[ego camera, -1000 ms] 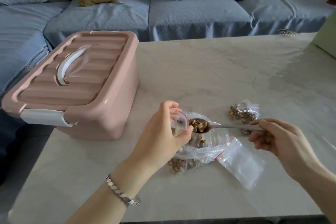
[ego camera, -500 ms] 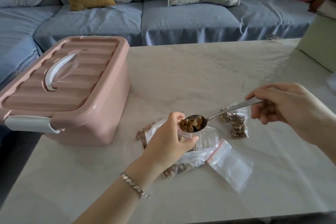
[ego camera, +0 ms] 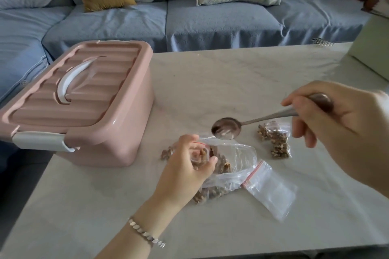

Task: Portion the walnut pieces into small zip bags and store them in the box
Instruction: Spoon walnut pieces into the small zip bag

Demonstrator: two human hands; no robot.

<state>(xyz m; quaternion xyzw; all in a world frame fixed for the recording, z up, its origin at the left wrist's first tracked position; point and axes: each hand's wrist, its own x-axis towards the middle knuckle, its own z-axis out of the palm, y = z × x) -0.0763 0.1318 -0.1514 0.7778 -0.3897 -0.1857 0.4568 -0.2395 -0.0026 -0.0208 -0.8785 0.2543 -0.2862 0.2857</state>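
I see the small zip bag [ego camera: 199,154], with walnut pieces [ego camera: 203,151] inside, pinched in my left hand [ego camera: 185,171], low over the big walnut bag [ego camera: 233,166] on the table [ego camera: 231,82]. My right hand [ego camera: 341,124] grips the spoon [ego camera: 226,128], held just above. A filled bag [ego camera: 275,142] and a flat bag [ego camera: 271,191] lie to the right. The pink box [ego camera: 84,101] stands at the left with its lid on.
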